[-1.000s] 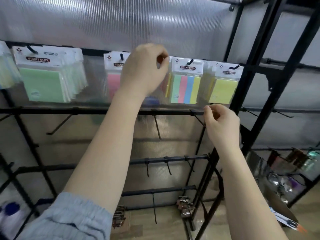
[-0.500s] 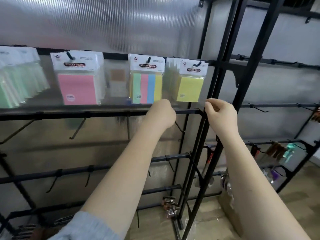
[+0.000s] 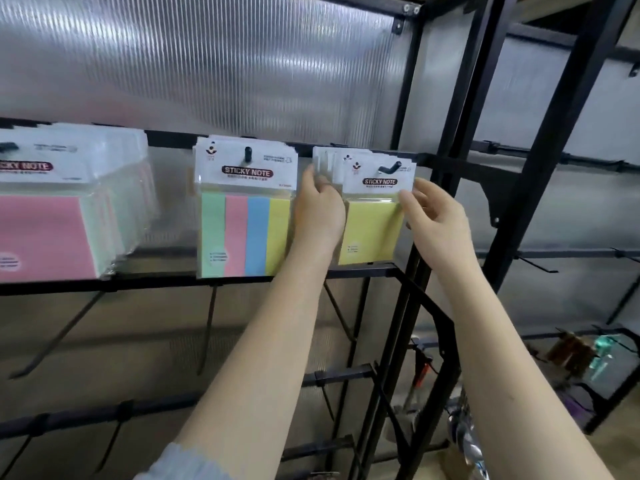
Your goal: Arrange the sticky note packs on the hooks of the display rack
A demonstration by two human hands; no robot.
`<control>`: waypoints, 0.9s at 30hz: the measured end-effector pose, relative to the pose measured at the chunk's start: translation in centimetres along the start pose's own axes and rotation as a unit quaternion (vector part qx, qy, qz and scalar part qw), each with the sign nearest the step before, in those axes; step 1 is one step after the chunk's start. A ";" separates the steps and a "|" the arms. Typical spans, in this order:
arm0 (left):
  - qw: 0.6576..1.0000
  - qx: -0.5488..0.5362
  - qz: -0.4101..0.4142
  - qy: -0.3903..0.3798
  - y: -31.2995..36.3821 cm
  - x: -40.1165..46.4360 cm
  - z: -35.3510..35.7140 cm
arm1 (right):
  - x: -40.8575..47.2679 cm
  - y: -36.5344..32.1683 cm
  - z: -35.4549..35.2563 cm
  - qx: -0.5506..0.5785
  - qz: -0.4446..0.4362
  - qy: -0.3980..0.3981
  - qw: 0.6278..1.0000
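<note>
Yellow pack (image 3: pixel 372 233) hangs on rack hook (image 3: pixel 389 167), rightmost. Left hand (image 3: pixel 320 209) fingers curl on packs behind it, partly hidden; right hand (image 3: pixel 434 216) pinches its right edge. Pink pack (image 3: pixel 41 233) cut off left.

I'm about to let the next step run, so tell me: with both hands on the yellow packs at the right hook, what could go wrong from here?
1. The yellow packs hang close to the tip of their hook; a tug by the left hand or right hand could slide the front one off.
2. The left hand sits against the striped packs, so it may knock them askew.
</note>
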State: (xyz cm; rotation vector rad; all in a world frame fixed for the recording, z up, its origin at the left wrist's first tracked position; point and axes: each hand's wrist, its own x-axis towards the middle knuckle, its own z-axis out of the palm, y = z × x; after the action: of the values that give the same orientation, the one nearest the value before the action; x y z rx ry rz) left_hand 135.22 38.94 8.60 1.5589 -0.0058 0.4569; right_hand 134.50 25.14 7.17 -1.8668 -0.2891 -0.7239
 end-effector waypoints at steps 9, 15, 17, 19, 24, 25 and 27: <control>0.997 0.056 -0.012 0.053 4.1 5.1 1.6 | 2.1 2.0 -0.1 0.136 -0.028 -0.076 0.987; 0.990 0.137 -0.009 0.029 4.6 6.5 1.8 | 3.1 2.4 -0.4 0.179 -0.043 -0.149 0.972; 0.986 0.164 -0.005 0.031 4.9 6.7 1.7 | 3.5 2.3 -0.6 0.183 -0.041 -0.154 0.970; 0.975 0.221 0.004 0.024 5.6 7.0 1.8 | 3.7 2.2 -0.7 0.180 -0.037 -0.151 0.971; 0.942 0.336 0.014 -0.002 6.2 8.1 2.2 | 3.7 2.0 -0.5 0.199 -0.017 -0.134 0.971; 0.935 0.355 0.012 -0.005 6.1 8.3 2.1 | 3.7 2.0 -0.5 0.201 -0.014 -0.133 0.970; 0.909 0.416 0.018 -0.020 6.2 8.5 1.8 | 3.7 1.9 -0.4 0.206 -0.011 -0.132 0.969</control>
State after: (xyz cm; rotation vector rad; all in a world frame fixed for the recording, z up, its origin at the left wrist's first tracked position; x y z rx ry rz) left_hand 141.76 39.22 17.09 2.4120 0.1476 0.4831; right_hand 138.20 23.48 8.03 -1.5576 -0.5854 -0.3890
